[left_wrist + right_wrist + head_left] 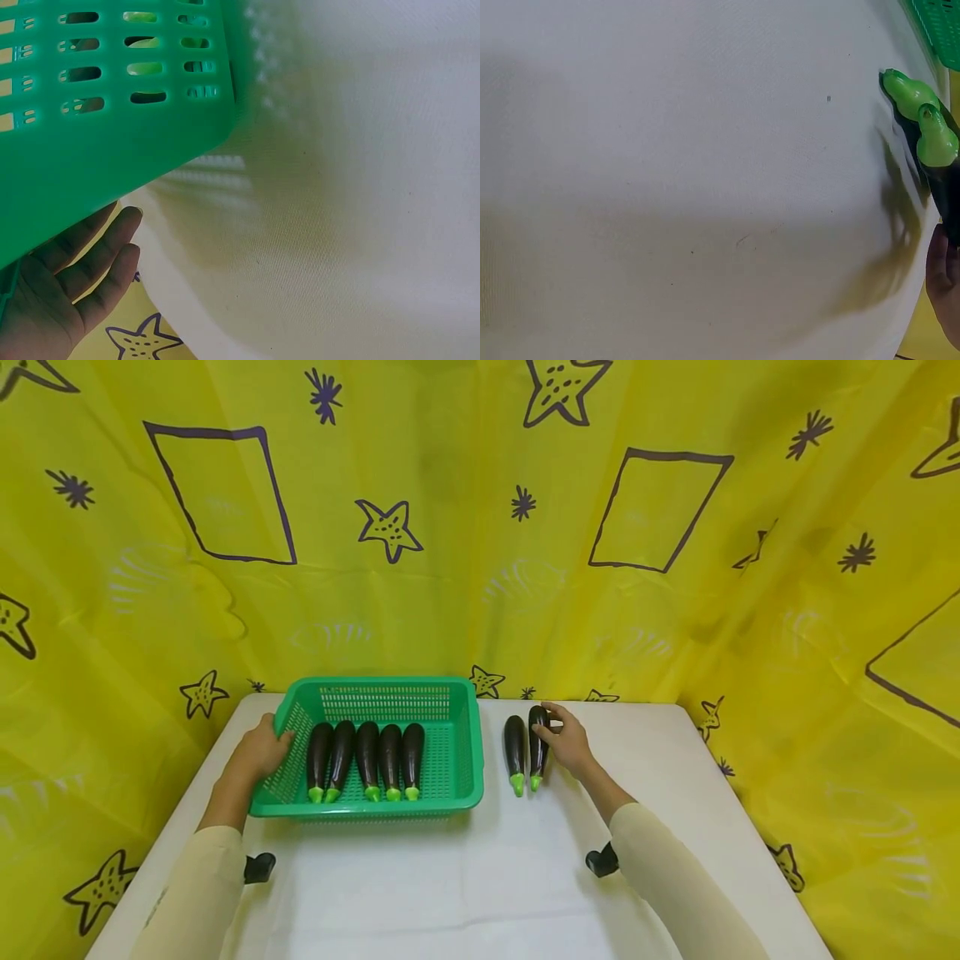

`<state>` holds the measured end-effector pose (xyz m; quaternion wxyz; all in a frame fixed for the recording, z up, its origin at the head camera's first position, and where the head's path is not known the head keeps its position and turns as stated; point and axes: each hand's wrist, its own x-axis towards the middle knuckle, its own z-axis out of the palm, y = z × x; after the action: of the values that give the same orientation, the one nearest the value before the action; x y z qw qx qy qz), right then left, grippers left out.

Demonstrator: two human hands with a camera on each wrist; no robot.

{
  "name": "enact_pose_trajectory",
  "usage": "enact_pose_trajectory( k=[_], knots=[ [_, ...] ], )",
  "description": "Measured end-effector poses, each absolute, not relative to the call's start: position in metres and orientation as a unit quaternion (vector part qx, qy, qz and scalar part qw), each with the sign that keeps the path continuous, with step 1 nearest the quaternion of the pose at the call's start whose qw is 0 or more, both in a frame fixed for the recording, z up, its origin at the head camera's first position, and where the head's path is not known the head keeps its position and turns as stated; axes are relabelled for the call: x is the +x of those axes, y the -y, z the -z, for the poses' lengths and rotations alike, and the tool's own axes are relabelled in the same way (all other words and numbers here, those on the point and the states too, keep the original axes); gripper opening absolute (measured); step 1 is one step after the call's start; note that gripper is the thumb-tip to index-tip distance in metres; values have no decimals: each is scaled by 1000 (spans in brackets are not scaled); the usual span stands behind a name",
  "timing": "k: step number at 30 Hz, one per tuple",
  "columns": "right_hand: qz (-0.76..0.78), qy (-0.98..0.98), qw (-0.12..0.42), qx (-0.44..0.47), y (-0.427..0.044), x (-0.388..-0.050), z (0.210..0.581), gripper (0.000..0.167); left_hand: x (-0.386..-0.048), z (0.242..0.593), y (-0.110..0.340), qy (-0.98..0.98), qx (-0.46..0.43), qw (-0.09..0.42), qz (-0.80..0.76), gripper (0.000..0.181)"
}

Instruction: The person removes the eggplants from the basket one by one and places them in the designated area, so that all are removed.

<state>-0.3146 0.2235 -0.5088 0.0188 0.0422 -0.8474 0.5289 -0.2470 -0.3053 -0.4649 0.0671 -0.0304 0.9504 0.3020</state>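
Observation:
In the head view my left hand (261, 749) grips the left rim of a green plastic basket (390, 807), thumb over the edge. The left wrist view shows its fingers (105, 262) beneath the basket's rim. Several dark purple eggplants (367, 756) lie side by side in the basket, green stem ends toward me. To the right, my right hand (572, 745) holds an eggplant (537, 762) between thumb and fingers near its far end. Another eggplant (514, 745) lies just left of it on the white table. The right wrist view catches their green stems (937, 139) overlapping.
The white table (420, 893) ends at a yellow curtain (450, 610) printed with stars and rectangles, which stands behind it and along both sides. A black strap piece (260, 867) shows at the left wrist and another (602, 860) at the right.

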Motion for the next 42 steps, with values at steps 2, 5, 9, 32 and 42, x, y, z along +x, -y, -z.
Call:
enact_pose_trajectory(
  k=[2,5,9,32,42],
  knots=[
    [-524,851,16,37,-224,-314,510,56,-247,465,305,-950,-30,66,-302,58],
    [-515,857,10,27,-225,-314,511,55,-248,465,305,-951,-31,65,-302,58],
    [-503,864,5,26,-226,-314,512,54,-248,464,305,-951,-31,64,-300,57],
    [-489,872,-3,8,-219,-319,522,53,-245,461,301,-948,-30,63,-309,55],
    [-492,870,-9,4,-220,-323,525,57,-247,465,302,-948,-38,67,-308,57]
  ],
)
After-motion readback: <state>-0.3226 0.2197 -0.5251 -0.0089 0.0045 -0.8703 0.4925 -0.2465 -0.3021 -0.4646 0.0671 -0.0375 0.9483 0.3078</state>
